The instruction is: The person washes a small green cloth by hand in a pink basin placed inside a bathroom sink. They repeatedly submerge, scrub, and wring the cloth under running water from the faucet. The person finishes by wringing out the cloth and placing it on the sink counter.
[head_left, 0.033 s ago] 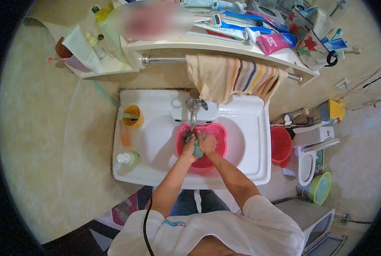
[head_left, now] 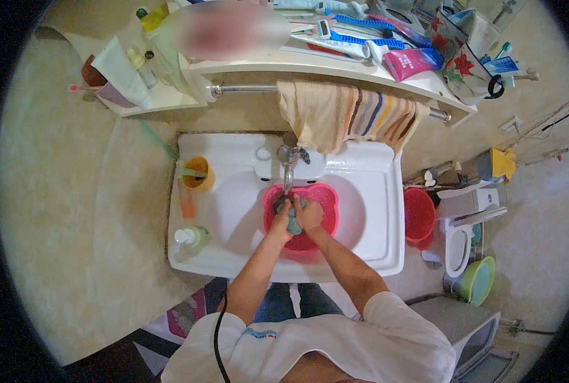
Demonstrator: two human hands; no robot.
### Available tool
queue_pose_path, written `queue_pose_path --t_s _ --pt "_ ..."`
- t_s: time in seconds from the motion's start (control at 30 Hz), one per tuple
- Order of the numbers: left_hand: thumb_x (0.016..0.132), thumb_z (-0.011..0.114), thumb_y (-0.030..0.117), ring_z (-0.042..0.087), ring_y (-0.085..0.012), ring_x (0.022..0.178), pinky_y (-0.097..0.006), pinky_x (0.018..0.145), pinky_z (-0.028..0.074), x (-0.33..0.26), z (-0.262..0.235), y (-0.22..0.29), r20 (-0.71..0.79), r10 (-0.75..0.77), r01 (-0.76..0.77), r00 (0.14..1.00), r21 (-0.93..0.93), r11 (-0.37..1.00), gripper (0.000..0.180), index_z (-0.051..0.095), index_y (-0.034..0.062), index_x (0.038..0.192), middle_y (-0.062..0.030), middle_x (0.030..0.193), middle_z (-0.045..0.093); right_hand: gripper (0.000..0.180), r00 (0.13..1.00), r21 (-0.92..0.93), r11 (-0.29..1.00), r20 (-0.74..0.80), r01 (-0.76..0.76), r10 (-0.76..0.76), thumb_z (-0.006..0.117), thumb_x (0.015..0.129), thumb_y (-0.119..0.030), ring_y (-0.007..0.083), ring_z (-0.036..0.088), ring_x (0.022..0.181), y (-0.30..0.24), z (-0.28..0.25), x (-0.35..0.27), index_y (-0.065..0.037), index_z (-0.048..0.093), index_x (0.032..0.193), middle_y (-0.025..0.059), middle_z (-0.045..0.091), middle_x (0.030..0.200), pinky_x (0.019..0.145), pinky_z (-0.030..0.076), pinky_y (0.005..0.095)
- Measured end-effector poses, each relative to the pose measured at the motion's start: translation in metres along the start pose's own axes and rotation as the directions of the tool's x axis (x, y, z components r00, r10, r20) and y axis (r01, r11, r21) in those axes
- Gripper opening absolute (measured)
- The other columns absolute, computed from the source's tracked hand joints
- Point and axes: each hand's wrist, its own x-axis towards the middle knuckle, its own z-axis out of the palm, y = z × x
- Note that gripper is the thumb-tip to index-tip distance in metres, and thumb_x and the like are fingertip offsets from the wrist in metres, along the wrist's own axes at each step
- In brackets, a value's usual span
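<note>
A: Where are the hands?

B: Both over the pink basin (head_left: 326, 220) that sits in the white sink (head_left: 374, 210), right under the tap (head_left: 288, 167). The left hand (head_left: 283, 216) and right hand (head_left: 310, 214) are pressed together around a teal cloth (head_left: 294, 223); each grip is closed on it, fingers curled.

A: How far along does the washing look?

B: Mid-way, I'd judge. The cloth is bunched between the palms as if being scrubbed or wrung, and it is not yet hung or laid aside. Whether water runs from the tap, I cannot tell.

A: Anything in the basin?

B: Only the cloth and hands show; any water is too dim to make out.

A: Other containers?

B: An orange cup (head_left: 198, 173) on the sink's left rim holds a green brush, with a soap pump (head_left: 192, 237) nearer the front. A red bucket (head_left: 418, 216) stands on the floor to the right; its contents are hidden.
</note>
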Motion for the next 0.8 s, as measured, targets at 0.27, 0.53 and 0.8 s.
queue_pose_path --t_s 0.27,0.53,0.8 --pt "0.082 0.052 0.057 0.060 -0.0186 0.090 -0.037 0.077 0.049 0.004 -0.007 -0.001 0.124 -0.108 0.112 0.986 -0.023 0.993 0.050 0.056 0.0110 0.102 -0.0024 0.096 0.062 0.044 0.969 -0.059 0.975 -0.116 0.213 -0.219 0.050 0.087 -0.044 0.0349 0.057 0.059 0.004 0.006 -0.012 -0.006 0.063 0.068 0.0170 0.060 0.064 0.058 0.045 0.0424" --pt "0.081 0.051 0.059 0.047 -0.0267 0.115 -0.053 0.094 0.037 -0.024 -0.004 0.034 -0.197 0.007 0.017 0.980 0.121 0.993 0.061 0.044 0.0181 0.126 -0.0064 0.119 0.053 0.036 0.986 0.794 0.587 0.101 -0.160 0.131 0.058 0.087 -0.043 0.0111 0.055 0.069 0.057 -0.016 0.008 -0.008 0.060 0.083 0.0018 0.058 0.078 0.061 0.045 0.0287" --pt "0.088 0.053 0.037 0.049 -0.0291 0.109 -0.054 0.097 0.033 0.008 -0.037 -0.004 -0.173 -0.083 0.074 0.982 -0.054 0.996 0.040 0.046 0.0174 0.122 -0.0061 0.117 0.053 0.051 0.963 -0.092 0.994 0.268 0.055 -0.029 0.057 0.082 -0.024 0.0386 0.058 0.096 0.060 0.027 0.000 -0.004 0.038 0.124 0.0228 0.058 0.107 0.082 0.047 0.0473"
